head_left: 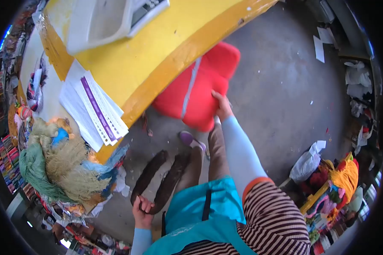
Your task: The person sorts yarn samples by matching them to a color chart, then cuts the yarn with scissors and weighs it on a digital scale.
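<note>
My left hand [143,209] is closed around a dark brown yarn skein [171,180], whose two thick lengths extend over the floor in this view. My right hand [221,105] grips the near side of a red cushion-like thing [212,80] with a grey band [192,87] across it. The fingers curl over its edge, with part of them hidden. The far left part of the red thing is covered by the edge of the yellow table [157,51].
On the table lie a white weighing scale [102,25] and papers with a purple strip [98,108]. Loose yarn bundles [68,165] are heaped at its left corner. To my right stand a white bag [307,163] and a pile of colourful yarn [344,178].
</note>
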{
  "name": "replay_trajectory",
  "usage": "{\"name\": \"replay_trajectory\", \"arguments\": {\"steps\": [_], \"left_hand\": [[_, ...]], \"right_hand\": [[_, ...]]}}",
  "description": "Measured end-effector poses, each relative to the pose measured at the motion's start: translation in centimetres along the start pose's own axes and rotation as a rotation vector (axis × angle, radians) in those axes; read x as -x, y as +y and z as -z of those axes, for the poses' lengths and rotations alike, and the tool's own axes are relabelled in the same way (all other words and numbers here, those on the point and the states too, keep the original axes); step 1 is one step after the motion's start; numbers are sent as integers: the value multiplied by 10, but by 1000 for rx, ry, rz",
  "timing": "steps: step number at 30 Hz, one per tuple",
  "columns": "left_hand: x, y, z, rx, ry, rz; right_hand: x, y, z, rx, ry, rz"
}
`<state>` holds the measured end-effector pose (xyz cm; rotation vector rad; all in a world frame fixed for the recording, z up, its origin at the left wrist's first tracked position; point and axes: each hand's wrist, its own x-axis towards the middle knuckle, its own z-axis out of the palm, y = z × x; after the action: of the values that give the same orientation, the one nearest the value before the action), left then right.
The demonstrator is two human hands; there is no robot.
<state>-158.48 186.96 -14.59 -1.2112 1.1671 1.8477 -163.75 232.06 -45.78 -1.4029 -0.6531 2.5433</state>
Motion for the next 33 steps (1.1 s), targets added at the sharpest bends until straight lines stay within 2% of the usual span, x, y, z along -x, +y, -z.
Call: {"name": "replay_trajectory", "arguments": {"steps": [3,7,10,12,14,15,17,18,19,20,21,22,23,24,26,27,28,29,30,31,33], "left_hand": [[-8,-2,16,-67,-1,20],[-7,-4,17,-101,-63,93],[-4,-8,15,-186,-122,127],[1,-8,5,-208,-138,157],[4,-8,-5,-225,-170,181],[5,-7,-8,-214,-198,211],[10,-6,-18,-202,-247,239],[14,-3,-26,-196,-311,268],[20,0,-31,-189,-369,297],[29,1,-38,-180,-445,275],[42,4,-49,-200,-475,267],[53,8,-61,-218,-507,254],[64,11,-69,-232,-551,257],[77,16,-80,-263,-628,254],[110,24,-105,-393,-716,224],[126,30,-119,-408,-845,223],[147,34,-128,-485,-865,167],[165,38,-135,-562,-900,91],[177,41,-135,-582,-952,49],[192,49,-136,-577,-1006,35],[210,60,-126,-581,-1032,13]], "right_hand": [[46,5,46,-129,61,103],[115,7,118,-269,274,-7],[153,10,175,-279,287,-28],[177,1,179,-289,281,-41],[190,-14,173,5,668,-207],[197,-22,168,120,684,-215],[190,-12,166,549,747,169],[198,-21,138,831,621,299],[210,-21,108,1118,401,380],[243,-38,40,1401,162,454],[275,-57,-26,1442,-177,519],[290,-63,-71,1480,-540,690],[304,-64,-111,1414,-828,815],[323,-66,-151,1376,-1063,835],[355,-51,-203,1454,-1350,872],[369,-45,-224,1433,-1529,895],[379,-43,-242,1368,-1678,671],[381,-29,-252,1455,-1656,336],[390,-24,-253,1298,-1626,163],[390,-20,-255,1230,-1679,205],[401,-36,-265,1242,-1634,152]]}}
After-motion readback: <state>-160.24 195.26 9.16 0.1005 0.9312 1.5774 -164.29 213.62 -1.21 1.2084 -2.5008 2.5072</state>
